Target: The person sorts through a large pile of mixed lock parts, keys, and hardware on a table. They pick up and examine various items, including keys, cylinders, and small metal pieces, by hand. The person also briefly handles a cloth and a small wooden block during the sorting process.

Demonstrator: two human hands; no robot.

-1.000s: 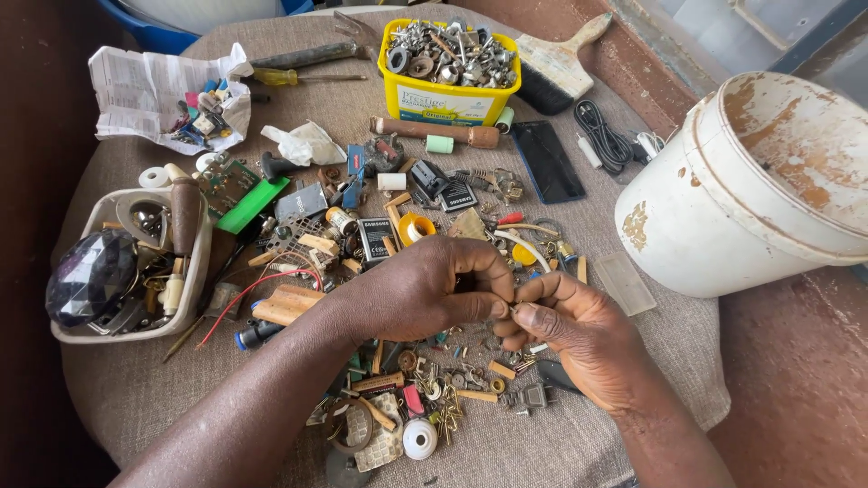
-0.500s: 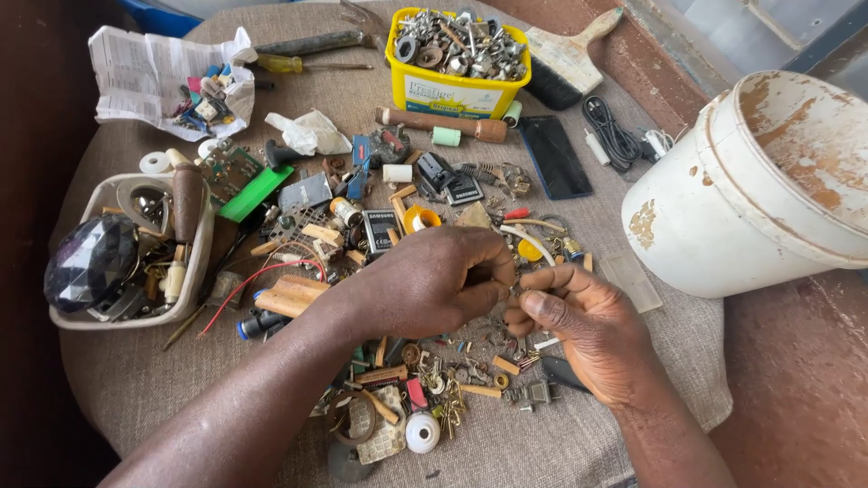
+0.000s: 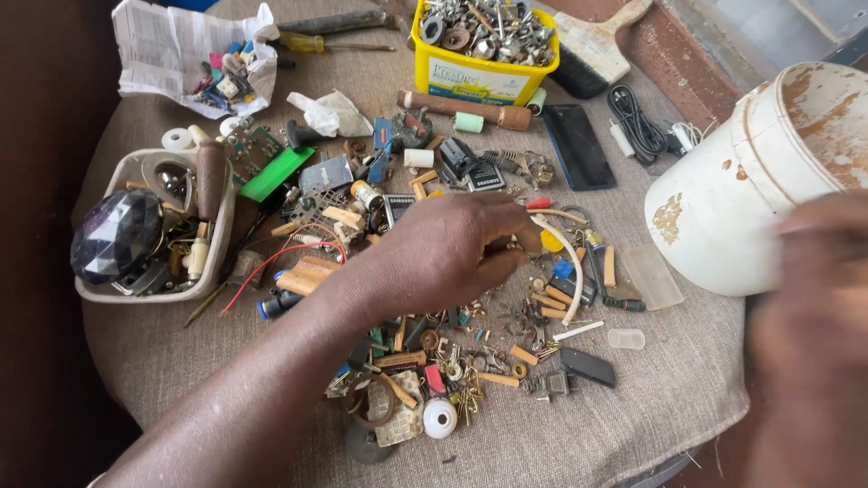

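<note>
Heap of small screws, clips and fittings (image 3: 470, 343) at mid-tabletop (image 3: 678, 398), left hand (image 3: 452, 253) curled over it with fingertips (image 3: 506, 258) pinched among the parts, contents unclear; right hand (image 3: 814, 334) blurred beside white bucket (image 3: 723, 208), grip indiscernible; yellow tub (image 3: 479, 77) beyond.

Soft even daylight; right hand (image 3: 814, 343) blurred at the edge.
</note>
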